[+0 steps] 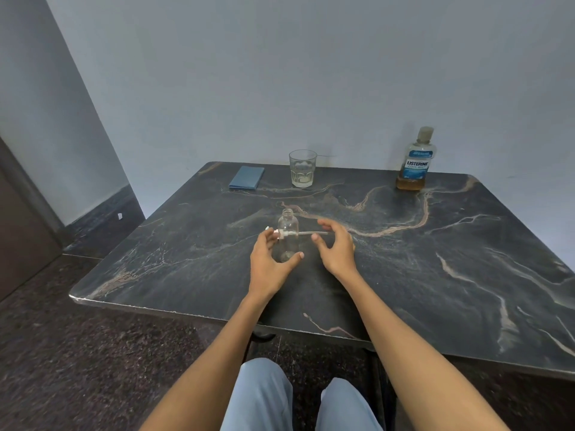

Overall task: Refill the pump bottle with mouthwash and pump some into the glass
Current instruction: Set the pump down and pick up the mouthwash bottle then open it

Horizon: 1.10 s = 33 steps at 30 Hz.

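At the middle of the dark marble table [404,275] the uncapped pump bottle [287,234] stands upright between the left hand [270,262] and the right hand [337,247], with the white pump head and tube [298,233] lying crosswise by it, filling the gap between them. Bare tabletop lies open on the near side and across the whole right half. Along the far edge, against the wall, stand the glass [302,168] and the mouthwash bottle [416,160], well apart, with a flat blue cloth [246,177] just left of the glass.
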### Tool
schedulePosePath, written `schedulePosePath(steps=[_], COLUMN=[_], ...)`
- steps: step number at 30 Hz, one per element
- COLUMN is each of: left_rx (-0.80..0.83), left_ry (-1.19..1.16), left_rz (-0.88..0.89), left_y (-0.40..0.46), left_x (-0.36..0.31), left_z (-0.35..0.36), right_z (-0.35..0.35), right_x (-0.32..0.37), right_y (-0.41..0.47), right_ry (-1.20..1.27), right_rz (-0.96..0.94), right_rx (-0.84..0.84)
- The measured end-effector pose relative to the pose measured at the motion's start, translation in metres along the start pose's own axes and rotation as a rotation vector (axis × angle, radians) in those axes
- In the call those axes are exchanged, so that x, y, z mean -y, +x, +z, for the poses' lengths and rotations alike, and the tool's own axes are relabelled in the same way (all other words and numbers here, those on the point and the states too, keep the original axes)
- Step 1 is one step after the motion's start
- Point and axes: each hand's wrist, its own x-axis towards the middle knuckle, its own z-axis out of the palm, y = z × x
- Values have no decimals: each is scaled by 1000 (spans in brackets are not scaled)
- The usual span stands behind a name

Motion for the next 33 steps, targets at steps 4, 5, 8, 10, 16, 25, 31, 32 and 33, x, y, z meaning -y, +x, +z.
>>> schedulePosePath(steps=[4, 5, 8, 10, 16, 25, 31, 32, 33], left_rx=[-174, -220, -345, -418, -522, -207, -37, -3, 34], left_ry=[29, 39, 44, 42, 3, 75, 158, 178, 190], left_rz=[5, 14, 62, 102, 362, 338, 147, 138, 134], left_y=[-10, -14, -24, -33, -57, -42, 5, 14, 22], left_x=[-8, -11, -24, -38, -78, -95, -87, -86, -86], left_z=[-1, -2, 0, 5, 35, 105, 146, 154, 160], right_z=[-24, -31, -51, -65, -103, -149, -178, -182, -186], right_x=[-3, -4, -5, -6, -10, -37, -62, -67, -70], right_y=[-11, -13, -19, -23, -28, -9, 23, 30, 36], right_ry=[37, 41, 52, 64, 70, 90, 57, 54, 48], right_rz=[7, 11, 25, 37, 65, 131, 172, 174, 173], right_rx=[18, 17, -5, -36, -116, -232, -180, -184, -189])
